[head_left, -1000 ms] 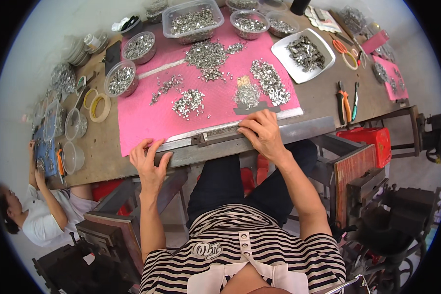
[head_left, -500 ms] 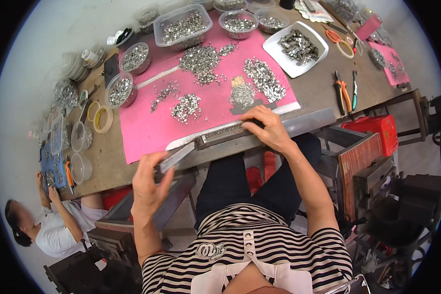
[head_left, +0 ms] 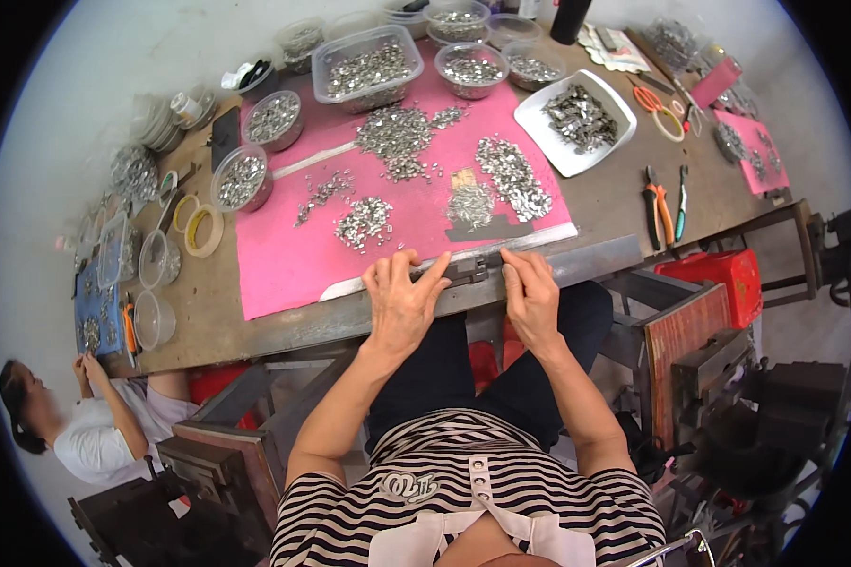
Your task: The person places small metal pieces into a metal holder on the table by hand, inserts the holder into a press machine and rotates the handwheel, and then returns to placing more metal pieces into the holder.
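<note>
At the table's front edge lies a narrow dark metal bar with a small raised block, between my two hands. My left hand is on its left end, thumb and fingertips bent around it. The fingers of my right hand are drawn together at its right end. Whatever is under the fingertips is hidden. Just beyond, on a pink mat, are a pile of thin silvery pieces, a heap of small shiny metal parts and a longer heap of similar parts.
Plastic tubs of metal parts, including a rectangular tub, line the back. A white tray of darker pieces stands right. Orange-handled pliers lie beyond it. Tape rolls are at left. Another person works at lower left.
My left hand has moved right and forward to the bar; the flat light strip it held tilted no longer shows. My right hand has shifted slightly right and nearer me.
</note>
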